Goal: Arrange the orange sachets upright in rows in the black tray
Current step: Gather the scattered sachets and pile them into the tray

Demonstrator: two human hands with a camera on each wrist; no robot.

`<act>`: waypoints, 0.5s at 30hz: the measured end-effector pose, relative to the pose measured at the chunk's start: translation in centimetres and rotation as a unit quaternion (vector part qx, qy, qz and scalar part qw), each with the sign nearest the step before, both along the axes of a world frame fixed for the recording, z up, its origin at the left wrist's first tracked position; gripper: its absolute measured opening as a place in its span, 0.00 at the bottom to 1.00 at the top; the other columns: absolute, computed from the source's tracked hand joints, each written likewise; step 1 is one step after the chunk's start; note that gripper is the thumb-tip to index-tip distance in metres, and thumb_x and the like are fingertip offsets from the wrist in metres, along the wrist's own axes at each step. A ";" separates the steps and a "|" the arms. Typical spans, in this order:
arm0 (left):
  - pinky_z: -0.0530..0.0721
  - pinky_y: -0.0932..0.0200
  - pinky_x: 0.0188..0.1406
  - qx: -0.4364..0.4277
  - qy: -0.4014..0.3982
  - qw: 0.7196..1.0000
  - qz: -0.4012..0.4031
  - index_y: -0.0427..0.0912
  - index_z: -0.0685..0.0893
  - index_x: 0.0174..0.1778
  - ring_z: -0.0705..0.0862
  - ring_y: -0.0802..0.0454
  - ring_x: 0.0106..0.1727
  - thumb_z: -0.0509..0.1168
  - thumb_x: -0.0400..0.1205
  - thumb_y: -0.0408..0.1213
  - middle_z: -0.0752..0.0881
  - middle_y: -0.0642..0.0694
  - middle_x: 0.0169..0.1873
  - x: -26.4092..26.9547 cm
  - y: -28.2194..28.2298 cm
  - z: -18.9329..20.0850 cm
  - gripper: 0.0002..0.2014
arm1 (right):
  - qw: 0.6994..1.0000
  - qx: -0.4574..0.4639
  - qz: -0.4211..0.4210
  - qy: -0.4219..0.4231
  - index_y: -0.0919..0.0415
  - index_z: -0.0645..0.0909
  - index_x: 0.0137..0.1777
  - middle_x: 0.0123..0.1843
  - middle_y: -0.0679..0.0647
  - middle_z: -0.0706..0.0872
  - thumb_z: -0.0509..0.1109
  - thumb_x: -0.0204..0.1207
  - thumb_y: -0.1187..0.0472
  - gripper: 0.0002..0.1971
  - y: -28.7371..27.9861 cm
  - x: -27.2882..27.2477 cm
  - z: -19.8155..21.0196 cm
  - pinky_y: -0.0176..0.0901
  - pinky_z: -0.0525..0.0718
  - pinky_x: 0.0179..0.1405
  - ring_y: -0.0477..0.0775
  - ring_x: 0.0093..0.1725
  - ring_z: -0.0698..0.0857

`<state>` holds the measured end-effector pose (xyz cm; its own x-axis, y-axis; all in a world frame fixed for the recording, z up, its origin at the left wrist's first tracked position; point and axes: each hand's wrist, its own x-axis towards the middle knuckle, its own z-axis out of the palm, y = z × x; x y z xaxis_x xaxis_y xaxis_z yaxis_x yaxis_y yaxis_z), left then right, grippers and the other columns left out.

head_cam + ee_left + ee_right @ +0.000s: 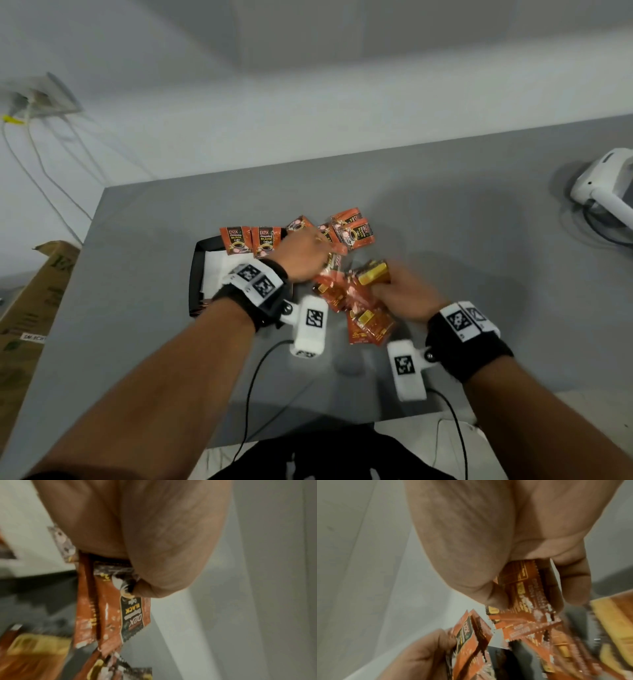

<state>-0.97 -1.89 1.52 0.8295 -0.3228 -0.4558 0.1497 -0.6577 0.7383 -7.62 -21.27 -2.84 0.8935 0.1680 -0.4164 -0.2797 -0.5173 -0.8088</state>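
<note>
Our left hand (pixel 303 255) reaches over the black tray (pixel 197 274), which sits near the desk's (pixel 445 212) left edge; its grip is closed on a couple of orange coffee sachets (pixel 109 609), pinched by their top ends so they hang below the fingers. Our right hand (pixel 406 291) hovers mid-desk over a loose pile of sachets (pixel 363 308), thumb and fingers curled round one or two sachets (pixel 527 582) — the exact count is blurred. More sachets stand along the tray's far side (pixel 263 240), printed faces toward us. A white device (pixel 603 178) rests at the desk's right edge.
</note>
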 end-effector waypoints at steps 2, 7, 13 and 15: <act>0.89 0.39 0.50 -0.034 -0.009 0.997 0.066 0.46 0.86 0.42 0.91 0.36 0.42 0.64 0.84 0.42 0.92 0.48 0.43 1.1 2.1 1.1 0.08 | 0.999 0.030 -0.034 -0.005 0.48 0.84 0.51 0.45 0.54 0.92 0.65 0.78 0.60 0.08 0.9 1.1 0.6 0.59 0.88 0.55 0.55 0.46 0.90; 0.81 0.56 0.40 0.115 -0.180 0.972 0.101 0.45 0.84 0.44 0.86 0.50 0.42 0.67 0.77 0.36 0.87 0.51 0.39 3.0 9.2 3.0 0.03 | 0.987 -0.032 -0.026 -0.156 0.51 0.76 0.55 0.43 0.45 0.86 0.70 0.76 0.61 0.11 5.5 5.2 3.4 0.44 0.83 0.40 0.47 0.41 0.86; 0.75 0.58 0.36 0.204 -0.176 0.962 0.038 0.46 0.79 0.41 0.84 0.44 0.43 0.66 0.76 0.29 0.85 0.47 0.41 0.7 15.5 -0.8 0.07 | 0.947 -0.151 0.126 -0.253 0.57 0.77 0.60 0.45 0.54 0.88 0.68 0.78 0.65 0.12 13.1 6.9 2.7 0.53 0.88 0.43 0.56 0.43 0.87; 0.75 0.56 0.38 0.228 -0.167 0.959 0.015 0.45 0.78 0.42 0.82 0.43 0.44 0.65 0.76 0.29 0.83 0.47 0.41 -0.1 16.4 -2.0 0.07 | 0.931 -0.197 0.174 -0.252 0.56 0.79 0.61 0.50 0.54 0.88 0.69 0.77 0.65 0.14 14.9 6.8 1.8 0.54 0.87 0.53 0.58 0.50 0.87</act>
